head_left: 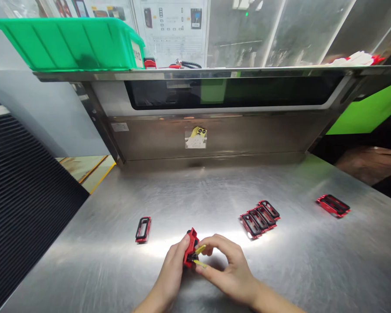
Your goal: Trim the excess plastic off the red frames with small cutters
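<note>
Gripping a narrow red plastic frame (191, 248) in the curled fingers (183, 244) of the left hand (172, 269), nearly closed along its side, and holding it on edge above a brushed steel table (84, 261). Pinching, with the arched fingers (215, 243) of the right hand (228, 271), almost shut, at the frame's near side, where two thin yellow strips (200, 250) are sticking out, though hiding exactly where the fingertips are touching. Keeping both hands close together, with the frame between them and clear of the steel.

Lying flat just left of the hands, a black-and-red rectangular frame (143, 229) is resting alone. Stretching to the right, four similar frames are overlapping in a short slanted row (260, 218), and, well apart from them, one more red-and-black frame (333, 205) is lying by itself. Counting seven frames in view: one in hand and six lying down, all too small to show whether yellow strips remain on them.

Farther out, a ribbed black mat (26, 208) is flanking the table on the left, and a bright green plastic crate (65, 43) is sitting on a steel shelf (234, 71) beyond it.
</note>
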A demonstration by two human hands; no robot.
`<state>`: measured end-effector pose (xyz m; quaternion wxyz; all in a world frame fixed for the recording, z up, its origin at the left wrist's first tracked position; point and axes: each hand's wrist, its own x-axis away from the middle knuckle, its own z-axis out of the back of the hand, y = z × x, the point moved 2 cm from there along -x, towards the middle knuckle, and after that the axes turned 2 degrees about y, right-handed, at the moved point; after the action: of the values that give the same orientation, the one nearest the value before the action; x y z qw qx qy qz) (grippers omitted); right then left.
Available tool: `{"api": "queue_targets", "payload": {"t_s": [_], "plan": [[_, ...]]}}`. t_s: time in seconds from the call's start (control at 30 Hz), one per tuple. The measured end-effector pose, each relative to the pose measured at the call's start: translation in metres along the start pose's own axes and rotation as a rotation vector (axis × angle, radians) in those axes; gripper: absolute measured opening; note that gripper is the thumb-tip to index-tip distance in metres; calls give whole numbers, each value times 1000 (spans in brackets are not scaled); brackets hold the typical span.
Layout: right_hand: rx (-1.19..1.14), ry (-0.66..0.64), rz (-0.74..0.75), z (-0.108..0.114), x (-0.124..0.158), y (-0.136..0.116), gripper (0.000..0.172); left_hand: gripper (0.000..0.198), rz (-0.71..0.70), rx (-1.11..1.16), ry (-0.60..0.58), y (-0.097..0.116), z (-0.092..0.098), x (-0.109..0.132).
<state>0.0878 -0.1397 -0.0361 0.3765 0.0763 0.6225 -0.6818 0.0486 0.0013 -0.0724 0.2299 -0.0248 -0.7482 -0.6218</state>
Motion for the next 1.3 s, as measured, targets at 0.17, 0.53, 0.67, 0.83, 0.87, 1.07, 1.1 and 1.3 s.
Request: {"api": "queue_targets", "payload": {"t_s": [0.17, 0.53, 0.67, 0.83, 0.87, 1.07, 1.1, 1.3], "plan": [[60, -6, 30, -2, -1, -1, 19, 53, -64, -35, -101, 13, -6, 6], [-226, 282, -341, 10, 2, 19, 28, 49, 62, 206, -164, 13, -7, 9], [-257, 235, -579, 10, -2, 37, 41, 51, 154, 316, -360, 18, -11, 9], [-84, 63, -647, 4, 1, 48, 37, 48, 191, 458, -473, 19, -12, 10], [-19, 43, -629, 4, 2, 48, 36, 48, 201, 471, -480, 19, -12, 11], [224, 100, -343, 8, 0, 31, 32, 47, 247, 470, -504, 20, -13, 15], [227, 113, -310, 8, -1, 28, 27, 47, 252, 465, -504, 20, -13, 15], [81, -33, -263, 3, -2, 17, 37, 48, 272, 463, -511, 22, -16, 13]]}}
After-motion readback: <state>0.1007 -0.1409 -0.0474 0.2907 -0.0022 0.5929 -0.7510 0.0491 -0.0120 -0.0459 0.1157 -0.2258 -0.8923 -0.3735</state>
